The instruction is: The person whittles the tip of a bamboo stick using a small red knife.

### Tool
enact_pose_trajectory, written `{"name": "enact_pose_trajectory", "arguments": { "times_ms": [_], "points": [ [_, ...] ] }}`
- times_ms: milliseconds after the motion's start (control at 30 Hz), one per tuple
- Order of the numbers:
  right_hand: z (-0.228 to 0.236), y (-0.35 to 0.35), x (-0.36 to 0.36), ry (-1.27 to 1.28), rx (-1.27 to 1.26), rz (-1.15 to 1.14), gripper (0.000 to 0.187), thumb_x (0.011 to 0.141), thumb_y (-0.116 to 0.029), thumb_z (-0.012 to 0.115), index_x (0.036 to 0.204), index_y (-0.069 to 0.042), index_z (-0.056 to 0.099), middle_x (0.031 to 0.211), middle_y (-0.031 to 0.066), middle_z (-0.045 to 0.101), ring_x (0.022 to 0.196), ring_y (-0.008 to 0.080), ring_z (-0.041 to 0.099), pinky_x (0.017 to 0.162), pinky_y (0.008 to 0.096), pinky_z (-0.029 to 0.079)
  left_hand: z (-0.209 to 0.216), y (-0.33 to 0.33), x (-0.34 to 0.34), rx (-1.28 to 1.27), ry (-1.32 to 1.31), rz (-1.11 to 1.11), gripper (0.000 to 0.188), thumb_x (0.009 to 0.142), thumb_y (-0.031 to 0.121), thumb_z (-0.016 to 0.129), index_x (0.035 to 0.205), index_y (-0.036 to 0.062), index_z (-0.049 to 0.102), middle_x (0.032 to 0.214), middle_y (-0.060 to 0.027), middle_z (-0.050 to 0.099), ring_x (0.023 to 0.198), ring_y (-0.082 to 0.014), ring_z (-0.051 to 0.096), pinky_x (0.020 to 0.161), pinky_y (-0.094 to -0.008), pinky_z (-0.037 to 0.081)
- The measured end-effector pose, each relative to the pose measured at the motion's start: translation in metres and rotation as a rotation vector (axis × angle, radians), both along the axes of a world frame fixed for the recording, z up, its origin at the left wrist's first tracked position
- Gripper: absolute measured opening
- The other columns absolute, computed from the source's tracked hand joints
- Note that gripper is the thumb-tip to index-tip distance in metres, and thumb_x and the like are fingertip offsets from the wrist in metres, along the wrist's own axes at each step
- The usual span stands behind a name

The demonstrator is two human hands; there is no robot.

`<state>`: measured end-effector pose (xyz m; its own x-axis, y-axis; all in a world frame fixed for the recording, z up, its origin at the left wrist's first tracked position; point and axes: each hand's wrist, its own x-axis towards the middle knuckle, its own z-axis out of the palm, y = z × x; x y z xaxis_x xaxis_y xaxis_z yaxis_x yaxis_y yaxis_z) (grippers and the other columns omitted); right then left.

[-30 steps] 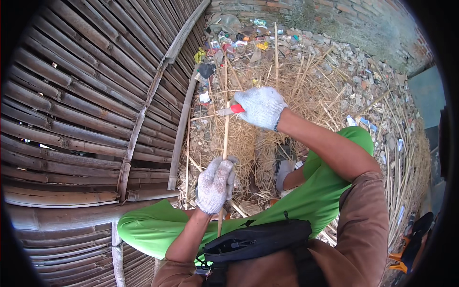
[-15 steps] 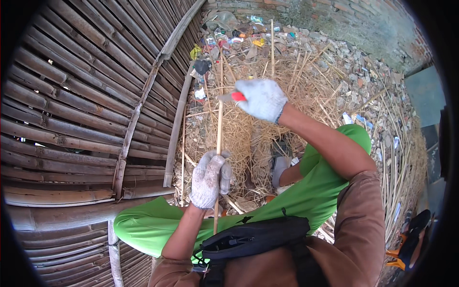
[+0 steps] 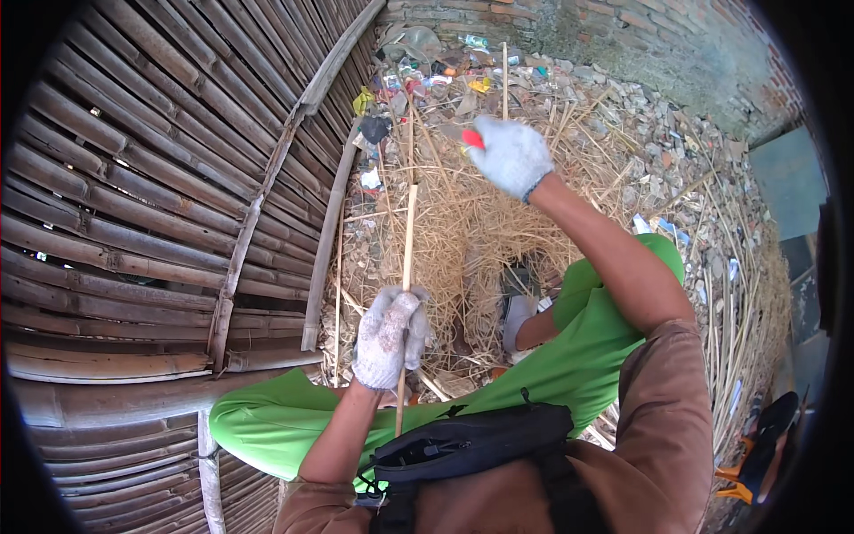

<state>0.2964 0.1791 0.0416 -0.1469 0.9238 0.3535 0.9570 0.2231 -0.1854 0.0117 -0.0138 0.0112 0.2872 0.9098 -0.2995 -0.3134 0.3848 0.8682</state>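
My left hand, in a soiled white knit glove, is closed round a thin, pale bamboo strip. The strip stands roughly lengthwise before me; its far end juts past my fingers and its near end reaches down to my lap by the black bag. My gloved right hand is up and to the right of the strip's far tip, apart from it. It grips a knife with a red handle, most of which the fingers hide. The blade points left and looks blurred.
A bamboo slat wall rises on my left. Straw-like shavings cover the ground ahead, with rubble and litter beyond. A brick wall stands at the back. Long thin strips lie at right, and an orange-handled tool is at lower right.
My right hand has moved away and to the right with the knife, whose blade was at the bamboo strip before. The strip's far end now stops much nearer to me. My left hand stays put.
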Motion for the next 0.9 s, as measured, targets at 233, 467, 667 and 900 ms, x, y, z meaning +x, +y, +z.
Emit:
{"name": "enact_pose_trajectory", "arguments": {
  "times_ms": [233, 467, 667, 900],
  "points": [
    [-0.011, -0.049, -0.057, -0.046, -0.110, 0.291, 0.029, 0.096, -0.041, 0.069, 0.100, -0.012, 0.065, 0.088, 0.0126, 0.076, 0.081, 0.0331, 0.078, 0.067, 0.0520, 0.062, 0.007, 0.001, 0.003, -0.013, 0.045, 0.034, 0.024, 0.114, 0.021, 0.057, 0.120, -0.0020, 0.062, 0.066, -0.0018, 0.055, 0.041, -0.0098, 0.045, 0.037, -0.0257, 0.037],
    [-0.001, 0.011, -0.007, -0.087, -0.113, -0.059, 0.029, 0.099, -0.039, 0.066, 0.100, -0.010, 0.067, 0.086, 0.0143, 0.076, 0.078, 0.0343, 0.078, 0.066, 0.0522, 0.062, 0.006, -0.008, 0.005, -0.009, 0.023, -0.004, 0.022, 0.114, 0.020, 0.057, 0.121, -0.0005, 0.061, 0.067, -0.0022, 0.056, 0.040, -0.0102, 0.045, 0.036, -0.0254, 0.036],
    [-0.007, -0.042, -0.044, -0.019, -0.093, 0.194, 0.033, 0.098, -0.041, 0.067, 0.101, -0.008, 0.065, 0.085, 0.0147, 0.075, 0.079, 0.0342, 0.077, 0.066, 0.0535, 0.062, 0.004, 0.004, 0.003, -0.050, 0.027, 0.038, 0.022, 0.114, 0.019, 0.057, 0.122, -0.0008, 0.061, 0.066, -0.0023, 0.057, 0.039, -0.0104, 0.045, 0.035, -0.0263, 0.036],
    [-0.008, -0.042, -0.060, -0.080, -0.132, 0.291, 0.029, 0.093, -0.037, 0.070, 0.102, -0.009, 0.068, 0.084, 0.0145, 0.076, 0.080, 0.0357, 0.079, 0.066, 0.0557, 0.061, -0.005, 0.003, -0.001, -0.092, -0.144, 0.013, 0.025, 0.113, 0.023, 0.057, 0.113, -0.0013, 0.062, 0.061, 0.0003, 0.046, 0.037, -0.0116, 0.041, 0.033, -0.0274, 0.034]
  ]
}}
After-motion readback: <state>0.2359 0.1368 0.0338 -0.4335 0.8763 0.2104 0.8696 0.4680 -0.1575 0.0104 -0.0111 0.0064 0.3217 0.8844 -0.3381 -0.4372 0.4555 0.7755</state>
